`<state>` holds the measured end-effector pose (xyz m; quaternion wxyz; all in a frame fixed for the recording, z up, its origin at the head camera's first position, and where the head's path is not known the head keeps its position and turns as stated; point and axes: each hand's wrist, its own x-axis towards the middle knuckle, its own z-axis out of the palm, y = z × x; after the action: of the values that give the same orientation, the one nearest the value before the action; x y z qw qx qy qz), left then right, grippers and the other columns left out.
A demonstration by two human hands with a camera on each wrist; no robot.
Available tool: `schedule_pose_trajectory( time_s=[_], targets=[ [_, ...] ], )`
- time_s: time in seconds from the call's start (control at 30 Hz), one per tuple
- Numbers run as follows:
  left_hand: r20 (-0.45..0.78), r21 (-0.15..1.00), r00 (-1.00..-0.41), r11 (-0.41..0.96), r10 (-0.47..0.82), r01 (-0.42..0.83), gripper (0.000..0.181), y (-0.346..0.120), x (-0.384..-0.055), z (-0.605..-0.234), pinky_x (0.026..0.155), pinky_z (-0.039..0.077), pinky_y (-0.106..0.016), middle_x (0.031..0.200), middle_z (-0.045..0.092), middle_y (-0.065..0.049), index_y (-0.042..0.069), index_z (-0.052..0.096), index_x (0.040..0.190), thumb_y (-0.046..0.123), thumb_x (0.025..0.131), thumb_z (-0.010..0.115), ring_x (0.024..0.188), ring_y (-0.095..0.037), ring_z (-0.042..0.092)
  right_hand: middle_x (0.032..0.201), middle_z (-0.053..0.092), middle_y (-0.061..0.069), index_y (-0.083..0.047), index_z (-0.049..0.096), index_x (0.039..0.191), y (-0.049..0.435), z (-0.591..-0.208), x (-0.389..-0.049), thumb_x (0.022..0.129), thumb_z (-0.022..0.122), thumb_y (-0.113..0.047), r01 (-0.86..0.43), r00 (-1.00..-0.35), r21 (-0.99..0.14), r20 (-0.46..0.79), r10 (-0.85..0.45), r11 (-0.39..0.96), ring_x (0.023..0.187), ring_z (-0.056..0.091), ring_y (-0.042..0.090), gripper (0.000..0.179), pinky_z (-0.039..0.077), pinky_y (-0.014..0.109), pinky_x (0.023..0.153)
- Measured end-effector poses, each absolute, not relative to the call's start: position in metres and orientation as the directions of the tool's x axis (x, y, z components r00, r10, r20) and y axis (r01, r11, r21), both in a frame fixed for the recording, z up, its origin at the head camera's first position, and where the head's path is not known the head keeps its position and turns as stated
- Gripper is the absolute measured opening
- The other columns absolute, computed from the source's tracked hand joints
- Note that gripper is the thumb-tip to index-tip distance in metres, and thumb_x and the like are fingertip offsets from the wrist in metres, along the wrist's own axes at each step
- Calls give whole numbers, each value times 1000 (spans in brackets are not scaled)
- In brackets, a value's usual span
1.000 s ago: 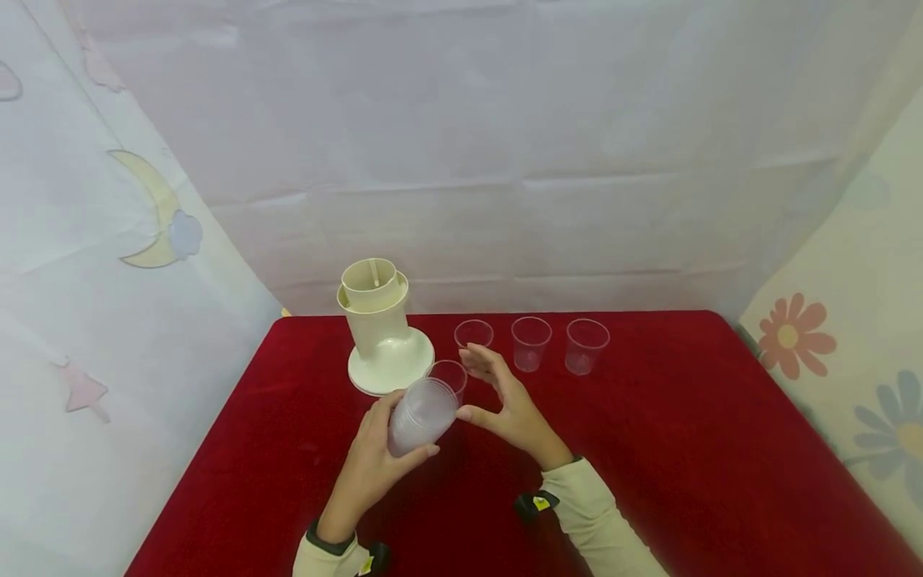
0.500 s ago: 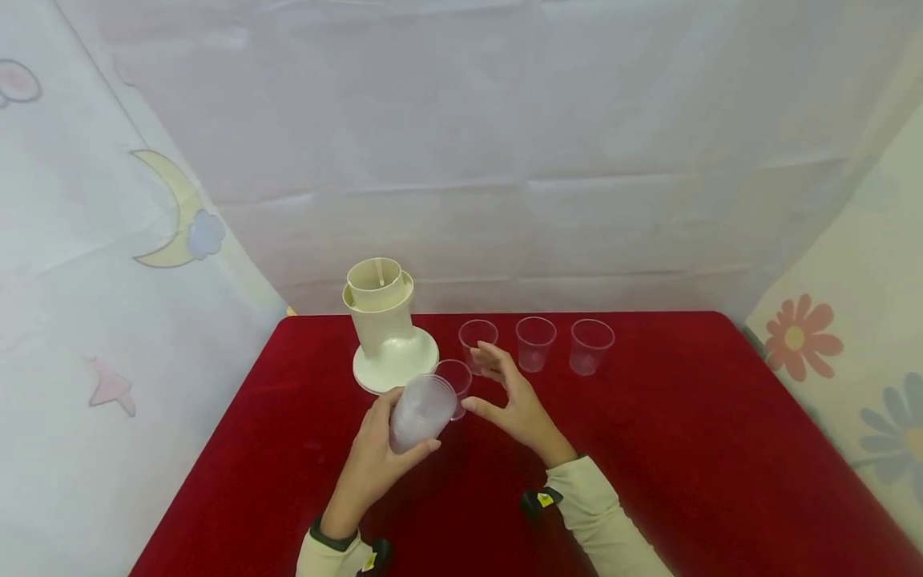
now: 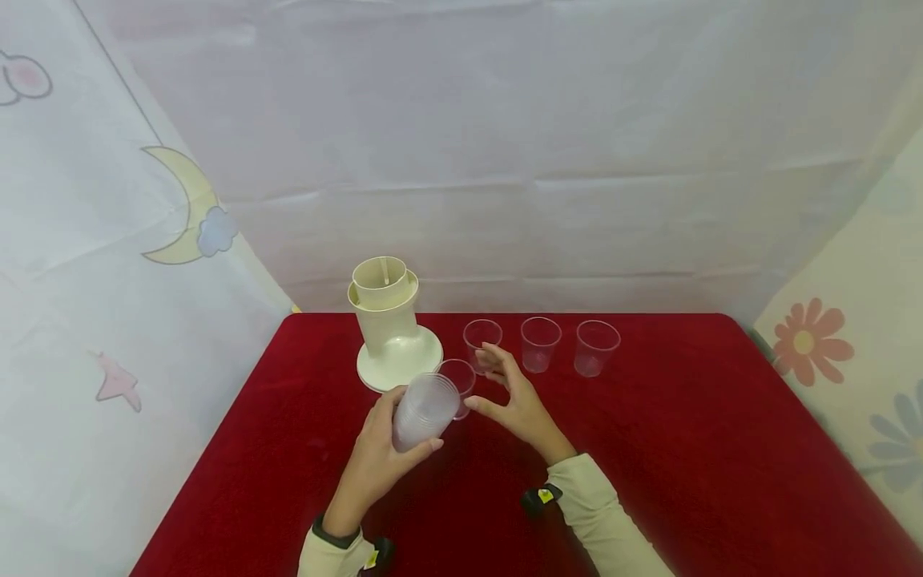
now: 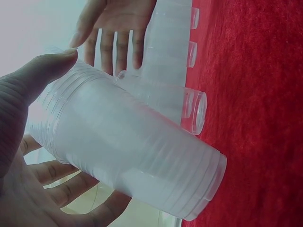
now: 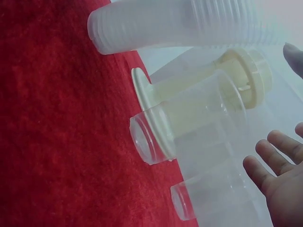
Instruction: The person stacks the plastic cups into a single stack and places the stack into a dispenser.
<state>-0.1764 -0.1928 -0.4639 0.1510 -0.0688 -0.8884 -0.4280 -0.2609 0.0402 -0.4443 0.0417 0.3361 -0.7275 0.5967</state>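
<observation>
My left hand (image 3: pixel 375 457) grips a tilted stack of nested clear plastic cups (image 3: pixel 425 413), thumb on the near side and fingers around the far side. In the left wrist view the stack (image 4: pixel 137 146) slants across the picture, its rims under the thumb. My right hand (image 3: pixel 515 409) is just right of the stack, fingers spread and holding nothing. A single clear cup (image 3: pixel 463 389) stands upright between the stack and that hand, partly hidden by the stack. The right wrist view has this cup (image 5: pixel 189 123) apart from the fingers (image 5: pixel 277 158).
Behind the hands, three more clear cups stand in a row: a left one (image 3: pixel 481 330), a middle one (image 3: pixel 539 349) and a right one (image 3: pixel 595 353). A cream cylindrical holder (image 3: pixel 385 320) on a round base is at the back left of the red-covered table (image 3: pixel 685 449).
My right hand has drawn slightly right, uncovering more of the back-left cup. The left hand keeps its grip on the stack. The head view has turned a little left.
</observation>
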Motion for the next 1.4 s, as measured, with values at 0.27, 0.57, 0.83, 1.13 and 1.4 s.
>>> schedule_pose_trajectory(
  time_s=[0.27,0.57,0.83,1.13,1.4],
  targets=[
    [317,749,-948,616,-7,246,86,-194,-178,-466,84,51,-46,128,55,-5,13,44,141,41,73,88,107,-22,55,142,48,25,0,32,149,37,-457,-270,83,78,-4,-522,-779,-849,434,-453,85,130,46,46,80,39,61,104],
    [295,767,-955,597,-4,235,86,-193,-176,-467,84,51,-45,129,55,-4,15,43,142,43,74,87,108,-22,54,146,48,13,-11,31,153,31,-498,-293,84,81,-14,-509,-786,-855,417,-455,96,134,47,34,85,41,52,107],
    [321,759,-947,596,8,262,86,-194,-178,-468,85,51,-45,131,53,-4,15,42,143,42,75,87,109,-22,54,145,49,12,-8,32,152,26,-502,-301,84,81,-30,-510,-783,-854,411,-467,102,133,48,30,87,42,49,106],
    [317,761,-948,595,6,258,86,-196,-180,-467,85,51,-45,131,54,-3,16,43,143,44,74,87,109,-21,55,147,48,18,-5,31,151,19,-503,-303,83,81,-9,-490,-787,-863,375,-490,127,136,46,35,85,41,52,106],
    [321,757,-947,599,5,259,86,-197,-180,-468,84,51,-46,131,54,-4,16,42,143,44,75,87,108,-22,55,142,49,29,6,32,148,14,-485,-290,83,79,-1,-493,-789,-855,363,-495,159,132,47,43,80,42,54,104]
  ],
)
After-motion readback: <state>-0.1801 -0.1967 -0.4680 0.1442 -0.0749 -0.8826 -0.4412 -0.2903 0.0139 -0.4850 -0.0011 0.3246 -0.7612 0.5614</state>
